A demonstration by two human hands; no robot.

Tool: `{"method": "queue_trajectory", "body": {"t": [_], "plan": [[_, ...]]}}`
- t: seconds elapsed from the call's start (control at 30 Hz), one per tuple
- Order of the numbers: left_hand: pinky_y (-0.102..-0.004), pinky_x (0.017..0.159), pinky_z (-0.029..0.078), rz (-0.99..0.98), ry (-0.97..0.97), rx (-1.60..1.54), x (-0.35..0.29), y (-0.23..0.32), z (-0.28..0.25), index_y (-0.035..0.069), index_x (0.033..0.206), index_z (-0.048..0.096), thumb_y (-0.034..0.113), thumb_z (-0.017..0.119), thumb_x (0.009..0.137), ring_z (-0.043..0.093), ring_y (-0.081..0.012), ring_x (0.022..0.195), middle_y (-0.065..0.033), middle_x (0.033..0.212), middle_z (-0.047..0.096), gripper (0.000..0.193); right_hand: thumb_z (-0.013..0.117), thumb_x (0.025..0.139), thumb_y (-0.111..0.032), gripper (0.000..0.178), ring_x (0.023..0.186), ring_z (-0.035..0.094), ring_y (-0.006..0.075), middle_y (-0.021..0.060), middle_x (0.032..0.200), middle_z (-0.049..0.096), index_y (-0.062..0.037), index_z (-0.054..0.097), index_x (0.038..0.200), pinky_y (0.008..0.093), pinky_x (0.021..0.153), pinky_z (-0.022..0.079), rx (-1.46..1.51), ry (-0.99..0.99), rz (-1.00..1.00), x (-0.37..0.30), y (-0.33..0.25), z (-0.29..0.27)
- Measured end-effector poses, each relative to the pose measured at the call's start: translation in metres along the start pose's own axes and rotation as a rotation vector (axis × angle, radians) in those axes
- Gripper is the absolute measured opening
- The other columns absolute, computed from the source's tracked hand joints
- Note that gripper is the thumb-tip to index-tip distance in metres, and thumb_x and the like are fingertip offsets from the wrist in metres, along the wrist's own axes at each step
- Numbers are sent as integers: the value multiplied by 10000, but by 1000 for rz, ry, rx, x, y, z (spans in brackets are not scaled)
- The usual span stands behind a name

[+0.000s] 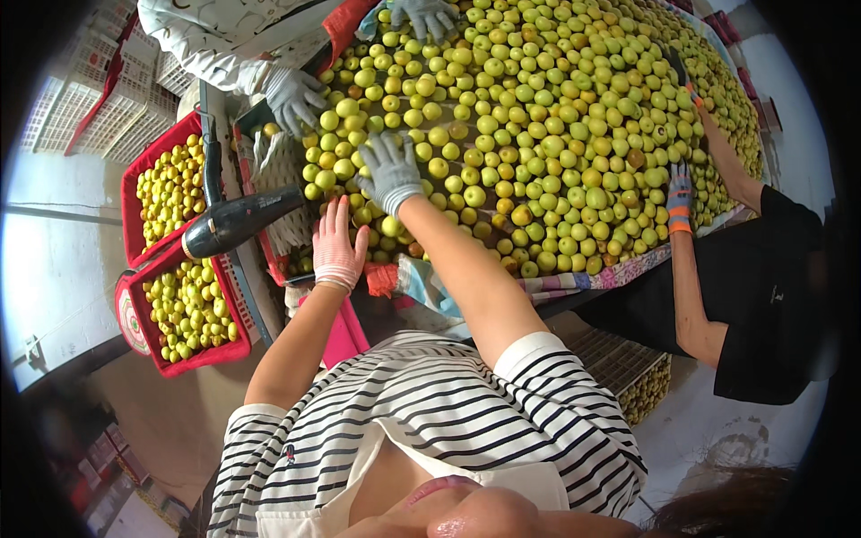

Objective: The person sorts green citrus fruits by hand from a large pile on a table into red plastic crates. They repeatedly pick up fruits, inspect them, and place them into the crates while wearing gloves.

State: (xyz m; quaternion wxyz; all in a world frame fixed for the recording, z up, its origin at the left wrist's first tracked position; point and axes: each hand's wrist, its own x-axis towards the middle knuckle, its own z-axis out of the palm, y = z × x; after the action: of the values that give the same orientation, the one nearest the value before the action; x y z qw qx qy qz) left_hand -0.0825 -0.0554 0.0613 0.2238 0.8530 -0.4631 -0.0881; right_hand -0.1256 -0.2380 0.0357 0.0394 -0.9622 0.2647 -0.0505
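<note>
A large heap of small, round, green-yellow fruits, which look like jujubes (574, 143), covers the sorting table before me. My left hand (338, 251), in a pink and white glove, rests at the near left edge of the heap with its fingers stretched out. Further in, my right hand (391, 169) wears a grey glove and lies palm down over the fruits, fingers spread. Neither hand has closed round a fruit, though what is under the palms is hidden. Just left of my left hand is a black hair dryer (238, 222), its nozzle pointing at the heap.
Two red crates of fruits, a far one (134, 215) and a near one (211, 360), stand at the left. Across the table a co-worker's grey-gloved hand (294, 97) touches the fruits. Another person's gloved hand (680, 195) works at the right. White crates (99, 85) are stacked far left.
</note>
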Motion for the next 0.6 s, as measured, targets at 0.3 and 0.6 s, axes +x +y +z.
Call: {"method": "queue_trajectory", "body": {"t": [0.3,0.6], "plan": [[-474,1039,371,-53,30,-41,-3,-7,5,71,1451,371,385,567,917,418,-370,1301,-186,1431,436,649,616,863,-387,579,1367,371,291,123,1410,479,-101,506,1355,453,1165,256,462,-123,-377,-111,21,-43],[-473,1073,341,-32,29,-47,-4,-6,4,68,1445,378,386,566,915,393,-368,1319,-160,1447,419,647,680,771,-510,724,1388,313,290,113,1477,391,-153,503,1376,482,1190,160,-136,-81,-387,-143,52,-34]]}}
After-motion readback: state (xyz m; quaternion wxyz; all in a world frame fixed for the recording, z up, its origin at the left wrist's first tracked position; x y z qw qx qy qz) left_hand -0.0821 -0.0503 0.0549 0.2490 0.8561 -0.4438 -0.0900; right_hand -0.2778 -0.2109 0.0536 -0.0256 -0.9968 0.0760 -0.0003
